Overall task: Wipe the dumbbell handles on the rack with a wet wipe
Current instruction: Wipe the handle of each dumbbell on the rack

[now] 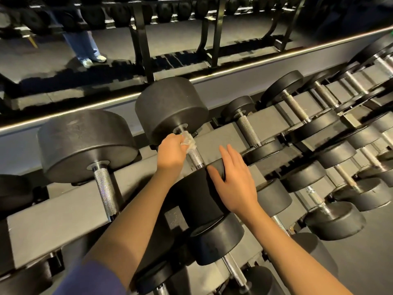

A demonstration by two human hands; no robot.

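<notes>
Gripping limp wet wipe (188,142) round rough knurled handle (196,157) with left hand (171,153), steadying heavy near head (197,194) with flat right hand (235,179).

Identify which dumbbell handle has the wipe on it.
The handle by the left hand, which holds the wipe on it; the right hand rests on that dumbbell's head. Other handles are bare.

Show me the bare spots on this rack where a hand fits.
Bare grey shelf lies between the handle that the left hand wipes with the wet wipe and the next knurled handle, just past the right hand. The front rail below the big left dumbbell is bare too. Rightward the smaller dumbbells crowd close.
</notes>
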